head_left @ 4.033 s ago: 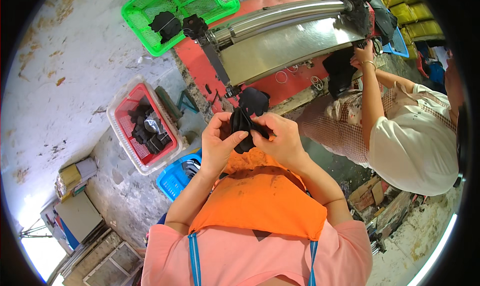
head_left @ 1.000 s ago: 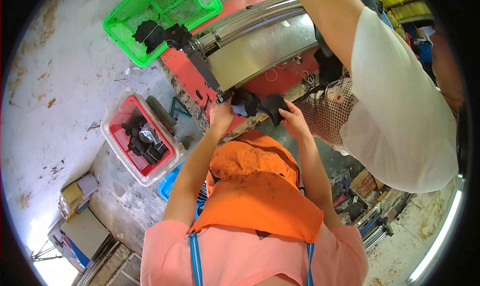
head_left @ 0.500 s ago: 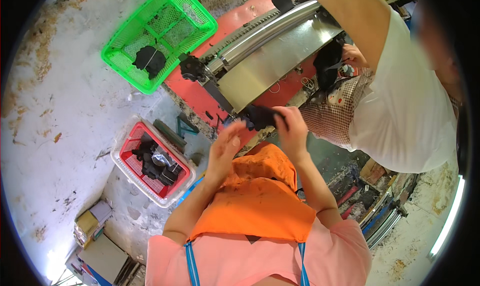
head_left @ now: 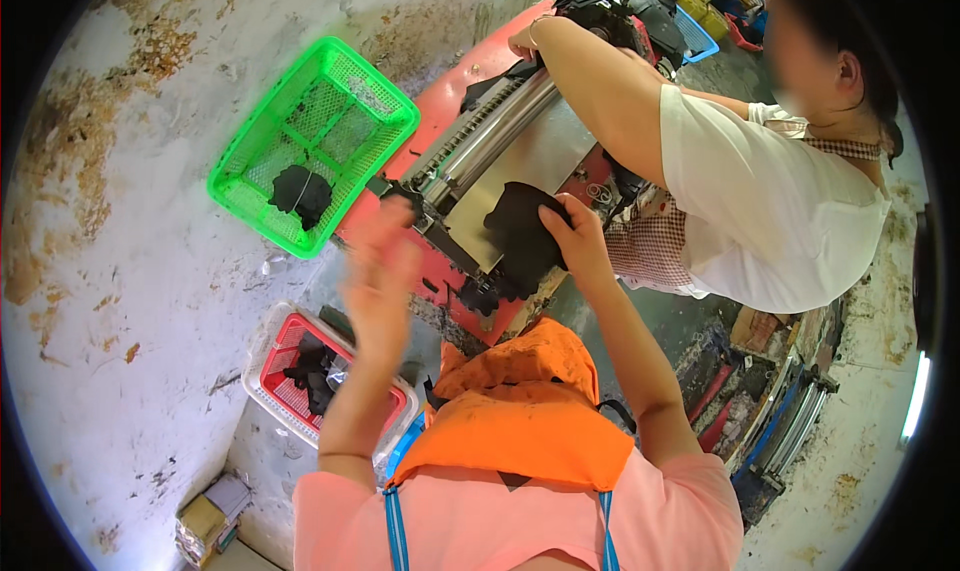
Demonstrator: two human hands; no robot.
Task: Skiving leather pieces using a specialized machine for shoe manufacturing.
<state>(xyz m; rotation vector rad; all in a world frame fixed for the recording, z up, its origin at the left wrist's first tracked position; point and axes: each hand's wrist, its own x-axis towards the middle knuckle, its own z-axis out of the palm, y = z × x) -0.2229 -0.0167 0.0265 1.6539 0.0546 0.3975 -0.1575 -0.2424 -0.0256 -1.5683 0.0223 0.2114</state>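
Note:
My right hand (head_left: pixel 580 239) pinches a thin, dark black piece of sheet material (head_left: pixel 522 233) by its right edge, thumb on top. The piece has an uneven outline and hangs over the front left part of the metal machine (head_left: pixel 480 151) with a long roller. My left hand (head_left: pixel 380 286) is raised to the left of it, smeared by motion. Its fingers look stretched apart, with nothing visible in them. Below the held piece, a small dark cluster (head_left: pixel 478 296) lies at the near corner of the red tabletop (head_left: pixel 440 289).
Left of the machine stands a green basket (head_left: pixel 318 151) with a banded black bundle (head_left: pixel 300 193). Lower, a red basket (head_left: pixel 285 371) in a white tub holds black pieces, partly behind my left forearm. A co-worker in a white shirt (head_left: pixel 760 211) leans over the machine from the right.
My left hand has moved left and up, away from my right. My right hand has lifted the black piece, now spread out more. The co-worker's arm has shifted toward the machine's far end.

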